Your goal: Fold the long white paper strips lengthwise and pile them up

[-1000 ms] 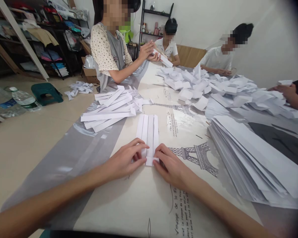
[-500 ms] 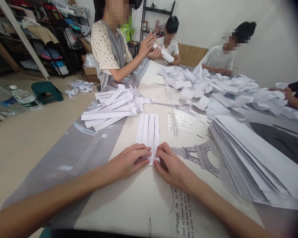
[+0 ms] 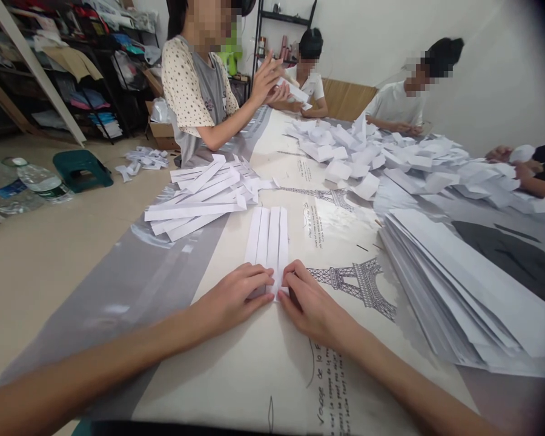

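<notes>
A white folded paper piece (image 3: 269, 236) with lengthwise creases lies in front of me, its far end pointing away. My left hand (image 3: 245, 287) is closed on the left side of its near end, thumb and fingers pinching the paper. At the right side of the same end, my right hand (image 3: 306, 300) has curled fingers and a thumb gripping the edge. The fingers partly hide the near end. Just beyond, to the left, is a heap of narrow folded paper strips (image 3: 204, 197). A fanned stack of flat white paper sheets (image 3: 463, 290) lies to my right.
A large pile of folded papers (image 3: 390, 154) covers the table's far right. Several co-workers sit or stand around the table; the nearest, in dotted sleeves (image 3: 179, 91), holds folded paper (image 3: 295, 91). On the floor at left are a green stool (image 3: 82, 169) and plastic bottles (image 3: 40, 181).
My hands keep their grip on the paper with almost no movement. The view has shifted slightly. The co-worker in dotted sleeves has raised one hand, and the paper there has tilted.
</notes>
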Available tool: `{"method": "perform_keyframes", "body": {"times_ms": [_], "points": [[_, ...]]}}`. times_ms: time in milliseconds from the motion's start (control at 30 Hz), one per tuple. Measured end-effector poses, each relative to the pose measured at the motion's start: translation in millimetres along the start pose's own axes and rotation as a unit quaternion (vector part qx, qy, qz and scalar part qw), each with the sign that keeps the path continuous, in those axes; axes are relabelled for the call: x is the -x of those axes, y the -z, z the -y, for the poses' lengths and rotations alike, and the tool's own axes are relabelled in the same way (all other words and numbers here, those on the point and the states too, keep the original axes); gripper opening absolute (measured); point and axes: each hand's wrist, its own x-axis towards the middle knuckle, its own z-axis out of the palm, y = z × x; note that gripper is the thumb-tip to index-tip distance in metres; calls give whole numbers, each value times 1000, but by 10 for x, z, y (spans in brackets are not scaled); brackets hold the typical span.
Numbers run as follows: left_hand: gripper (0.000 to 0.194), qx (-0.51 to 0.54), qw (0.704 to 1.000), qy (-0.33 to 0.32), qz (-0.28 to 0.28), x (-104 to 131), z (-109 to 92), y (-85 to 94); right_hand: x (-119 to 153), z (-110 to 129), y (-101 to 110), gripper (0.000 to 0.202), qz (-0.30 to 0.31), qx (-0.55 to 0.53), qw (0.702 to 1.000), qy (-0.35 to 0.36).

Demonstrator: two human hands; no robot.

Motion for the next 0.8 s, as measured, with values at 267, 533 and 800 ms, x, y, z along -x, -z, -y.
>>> {"method": "perform_keyframes", "body": {"times_ms": [267,533,800], "points": [[17,2,1000,21,22,-3,-73,10,54,-30,-34,22,-60,-4,998,-14],[15,-13,999,25,32,0,-106,14,114,-30,-150,18,-105,88,991,-1],[23,-106,994,-20,8,1,-159,-13,98,-2,-174,18,-118,82,990,8]]}}
